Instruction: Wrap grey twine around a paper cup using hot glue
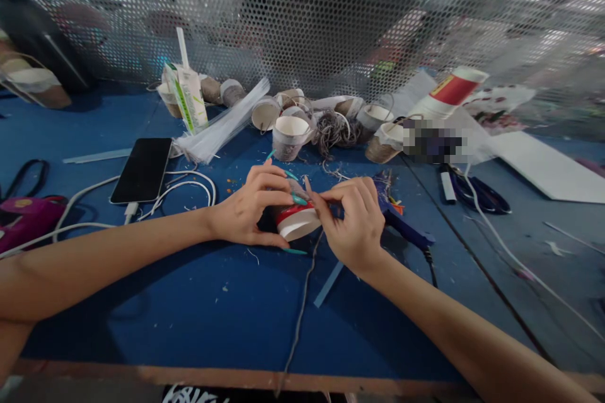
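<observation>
My left hand [265,204] is wrapped around a small white paper cup [299,224] with a red band near its rim. The cup lies tilted on its side, its opening towards me. At the cup's right side my right hand [352,220] pinches with thumb and forefinger; what lies between the fingertips is too small to make out. From beside those fingers a grey twine [302,308] runs down across the blue table to its front edge. Behind my right hand rests a dark blue glue gun [409,228], partly hidden by the hand.
Several twine-wrapped cups [289,138] and a tangle of twine [333,132] stand at the back. Left are clear strips [227,123], a drink carton [188,97] and a phone [142,170] on a white cable. A light-blue strip [328,284] lies near my right wrist. Perforated metal [331,25] closes the back.
</observation>
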Available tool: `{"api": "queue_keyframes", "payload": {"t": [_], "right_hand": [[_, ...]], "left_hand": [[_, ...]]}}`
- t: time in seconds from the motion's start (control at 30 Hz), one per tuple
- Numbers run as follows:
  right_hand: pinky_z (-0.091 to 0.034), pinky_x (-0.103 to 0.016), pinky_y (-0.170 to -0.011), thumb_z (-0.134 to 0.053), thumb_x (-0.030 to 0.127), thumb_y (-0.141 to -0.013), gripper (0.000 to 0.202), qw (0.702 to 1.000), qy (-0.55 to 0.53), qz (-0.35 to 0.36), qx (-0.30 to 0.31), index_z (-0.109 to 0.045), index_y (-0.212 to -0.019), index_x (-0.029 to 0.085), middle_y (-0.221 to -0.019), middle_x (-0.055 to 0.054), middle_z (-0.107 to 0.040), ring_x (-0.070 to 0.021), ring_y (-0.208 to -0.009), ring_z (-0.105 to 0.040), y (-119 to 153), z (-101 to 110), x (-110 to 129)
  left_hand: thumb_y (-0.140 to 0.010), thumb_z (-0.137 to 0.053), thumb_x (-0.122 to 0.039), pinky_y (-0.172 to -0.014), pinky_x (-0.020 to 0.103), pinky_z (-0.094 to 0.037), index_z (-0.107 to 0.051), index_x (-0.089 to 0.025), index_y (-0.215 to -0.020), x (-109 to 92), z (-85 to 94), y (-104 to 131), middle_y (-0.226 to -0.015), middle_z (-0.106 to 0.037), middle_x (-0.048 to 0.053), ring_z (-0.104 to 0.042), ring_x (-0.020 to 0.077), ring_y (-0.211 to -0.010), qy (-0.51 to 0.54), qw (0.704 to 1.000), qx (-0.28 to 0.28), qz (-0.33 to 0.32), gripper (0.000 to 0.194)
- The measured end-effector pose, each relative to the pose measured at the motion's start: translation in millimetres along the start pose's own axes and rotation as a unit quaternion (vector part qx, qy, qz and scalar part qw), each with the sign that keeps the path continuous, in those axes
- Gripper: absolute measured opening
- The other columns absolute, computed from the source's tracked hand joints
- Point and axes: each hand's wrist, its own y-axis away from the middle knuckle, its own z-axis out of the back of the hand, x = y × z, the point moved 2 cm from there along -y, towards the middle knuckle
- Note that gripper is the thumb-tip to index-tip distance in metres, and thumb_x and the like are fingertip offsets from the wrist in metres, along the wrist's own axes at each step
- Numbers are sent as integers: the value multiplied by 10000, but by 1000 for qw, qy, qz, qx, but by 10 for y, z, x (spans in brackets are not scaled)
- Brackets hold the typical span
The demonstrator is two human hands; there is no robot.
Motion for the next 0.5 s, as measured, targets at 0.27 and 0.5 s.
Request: {"api": "queue_keyframes", "payload": {"t": [0.27, 0.5], "right_hand": [[-408, -305, -645, -631, 156, -891, 239, 1000, -1, -10, 15, -429, -792, 237, -666, 26, -496, -148, -644, -469, 19, -21, -2], [-404, -307, -659, -604, 171, -910, 238, 1000, 5, -19, 23, -411, -788, 240, -666, 28, -483, -151, -653, -459, 37, -48, -7]], "left_hand": [[-770, -657, -640, -1047, 520, -447, -424, -243, -1250, 2, -9, 48, -1042, -621, 65, -527, 243, -1105, -30, 999, -12, 17, 665], [-736, -693, -640, -1133, 563, -351, -438, -301, -1254, -6, -13, 58, -1041, -662, 18, -564, 227, -1089, -32, 999, 10, 26, 669]]}}
